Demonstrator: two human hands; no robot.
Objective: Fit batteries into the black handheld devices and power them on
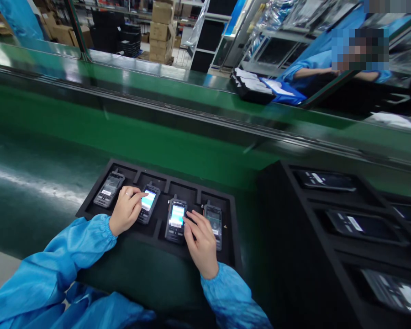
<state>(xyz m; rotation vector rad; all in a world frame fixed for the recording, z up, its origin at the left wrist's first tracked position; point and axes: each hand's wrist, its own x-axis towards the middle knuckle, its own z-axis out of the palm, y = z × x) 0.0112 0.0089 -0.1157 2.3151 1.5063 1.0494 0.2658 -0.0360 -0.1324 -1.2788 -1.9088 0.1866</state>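
A black foam tray (pixel 238 233) lies in front of me, with handheld phones with keypads and stubby antennas in its compartments. My left hand (pixel 126 208) reaches over the tray, its index finger stretched to the lit screen of a phone (pixel 146 212). My right hand (pixel 202 242) has its fingers spread, the tips at the right edge of another phone (pixel 173 233) whose screen is also lit. Neither hand grips anything. At the tray's left end sits a phone with a dark screen (pixel 107 192). Another dark phone (pixel 215 221) is partly covered by my right hand.
A tall stack of black foam trays (pixel 277 219) stands to the right, with more dark-screened phones (pixel 359 227) in its top tray. Behind the green bench runs a raised ledge (pixel 178 82), bearing a black box of white items (pixel 253 89). Across it, a person in blue sleeves (pixel 304 66) works.
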